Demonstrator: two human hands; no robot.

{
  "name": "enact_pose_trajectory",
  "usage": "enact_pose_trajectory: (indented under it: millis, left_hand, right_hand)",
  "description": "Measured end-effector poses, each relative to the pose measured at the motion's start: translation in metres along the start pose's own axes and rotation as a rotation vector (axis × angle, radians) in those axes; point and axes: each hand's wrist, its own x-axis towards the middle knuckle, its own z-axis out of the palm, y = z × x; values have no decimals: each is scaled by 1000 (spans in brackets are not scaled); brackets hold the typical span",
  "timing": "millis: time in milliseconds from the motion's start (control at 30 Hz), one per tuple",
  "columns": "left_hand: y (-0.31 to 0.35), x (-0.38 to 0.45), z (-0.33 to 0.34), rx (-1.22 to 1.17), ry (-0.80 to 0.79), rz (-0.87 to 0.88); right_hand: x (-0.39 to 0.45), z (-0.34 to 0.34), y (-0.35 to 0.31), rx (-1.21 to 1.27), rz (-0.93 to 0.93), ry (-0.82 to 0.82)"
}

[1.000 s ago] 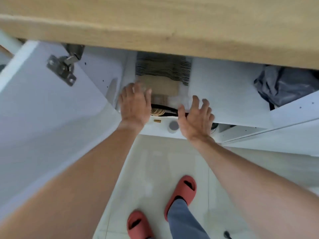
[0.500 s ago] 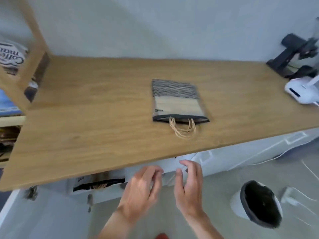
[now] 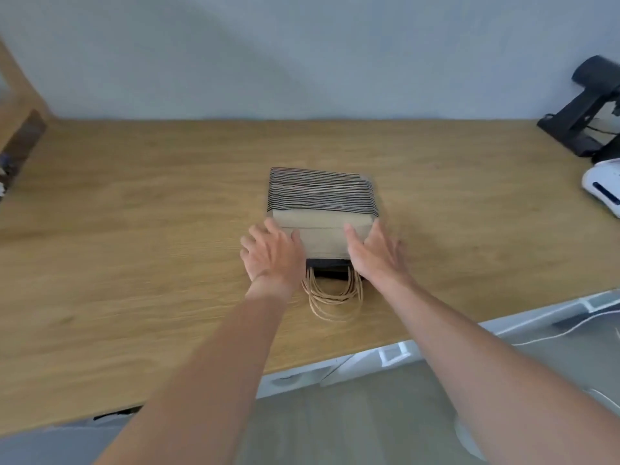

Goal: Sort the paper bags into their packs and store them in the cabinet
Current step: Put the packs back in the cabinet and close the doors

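Observation:
A pack of brown paper bags (image 3: 321, 209) in clear wrap lies flat in the middle of the wooden countertop (image 3: 134, 229), its twine handles (image 3: 332, 297) pointing toward me. My left hand (image 3: 272, 255) rests at the pack's near left corner, fingers spread. My right hand (image 3: 375, 255) is at the near right corner, also with fingers apart. Both hands touch or hover at the pack's edges; neither is closed around it. The cabinet below the counter is mostly hidden by the countertop.
A black stand (image 3: 585, 112) and a white device (image 3: 604, 186) sit at the counter's right end. A wooden shelf frame (image 3: 16, 105) stands at the far left. White cabinet fronts (image 3: 396, 352) and a white cable (image 3: 553, 333) show below the counter edge.
The view rose from inside the cabinet to the countertop. Both hands left the pack stored in the cabinet and moved up and forward onto the pack lying on the counter.

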Motion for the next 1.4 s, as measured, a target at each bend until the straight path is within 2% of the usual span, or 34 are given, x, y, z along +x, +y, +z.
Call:
enact_pose_trajectory:
  millis: [33, 100, 167, 233, 433, 667, 800, 900, 1067, 1267, 1400]
  left_hand:
    - [0, 3, 8, 58, 10, 32]
    - [-2, 3, 17, 161, 41, 89]
    - [-2, 4, 17, 206, 44, 106]
    - [-2, 3, 14, 210, 30, 93]
    - [-22, -35, 6, 184, 47, 52]
    - [-70, -119, -10, 344, 13, 101]
    - [-101, -171, -25, 353, -16, 108]
    - [-127, -217, -27, 350, -43, 151]
    - [-176, -275, 2, 305, -85, 154]
    - [-239, -353, 45, 331, -277, 152]
    - [-269, -356, 65, 238, -316, -13]
  right_hand:
    - [1, 8, 2, -81, -24, 18]
    - [-1, 25, 7, -249, -92, 173]
    - [-4, 36, 10, -276, -132, 307]
    - [-4, 38, 11, -253, -160, 341]
    - [-47, 39, 16, -207, -173, 313]
    - [-137, 52, 35, -191, -193, 301]
    - [-193, 56, 52, 26, -166, 185]
    - [-240, 65, 69, 89, -159, 180]
    - [-304, 96, 106, 136, -142, 127]
    - [-377, 157, 161, 113, -123, 44]
    - [-374, 190, 161, 101, -149, -10]
